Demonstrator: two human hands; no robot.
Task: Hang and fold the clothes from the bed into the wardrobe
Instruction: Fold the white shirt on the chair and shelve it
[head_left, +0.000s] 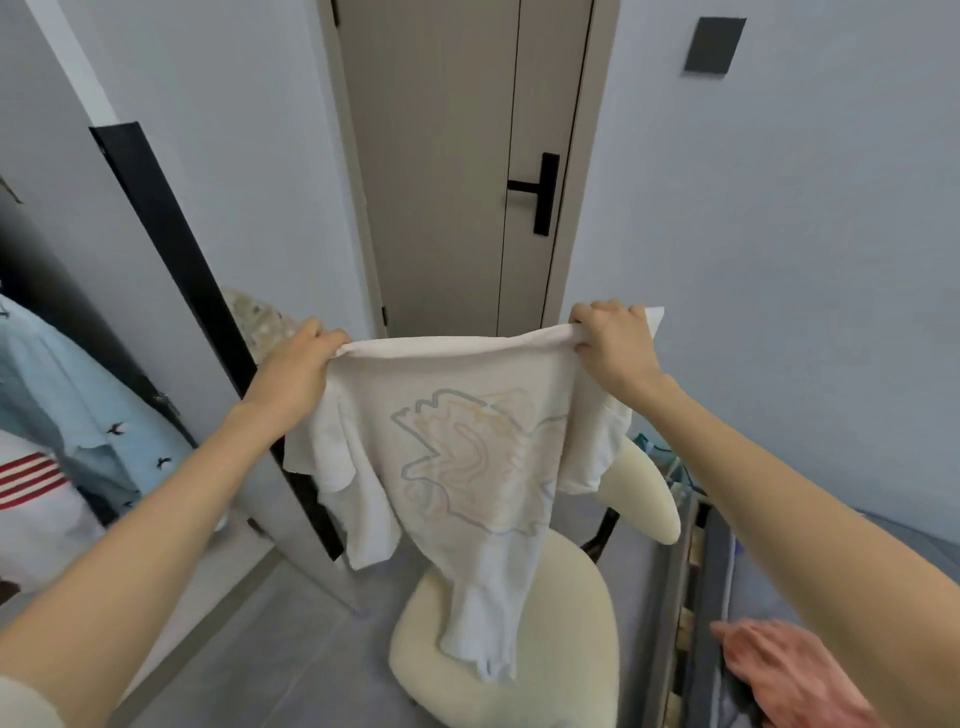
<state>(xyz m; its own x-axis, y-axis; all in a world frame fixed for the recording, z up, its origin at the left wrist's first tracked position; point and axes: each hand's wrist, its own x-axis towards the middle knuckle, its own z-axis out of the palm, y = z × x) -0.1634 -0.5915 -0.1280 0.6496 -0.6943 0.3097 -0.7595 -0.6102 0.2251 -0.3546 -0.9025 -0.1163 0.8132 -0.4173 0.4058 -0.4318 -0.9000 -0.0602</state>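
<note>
Holding up a white T-shirt (467, 467) in the air, we grip its top edge with both hands. Our left hand (296, 369) has its fingers curled tight round the left end of that edge. Our right hand (613, 343) pinches the right end in a closed fist, and a bit of cloth pokes out behind it. The edge is pulled almost straight between the two hands. The rest of the shirt hangs down, with its short sleeves flopping at the sides and a wavy line drawing in blue and yellow facing us. The bottom of the shirt dangles over the seat of a cream chair (561, 654); we cannot tell if it touches the seat. Behind the shirt is a closed grey door (447, 156) with a black handle (540, 192). On our left, a light blue shirt (67, 395) with little birds hangs in the wardrobe (36, 260). On our right, a pink cloth (779, 670) lies on the bed (721, 571).
</note>
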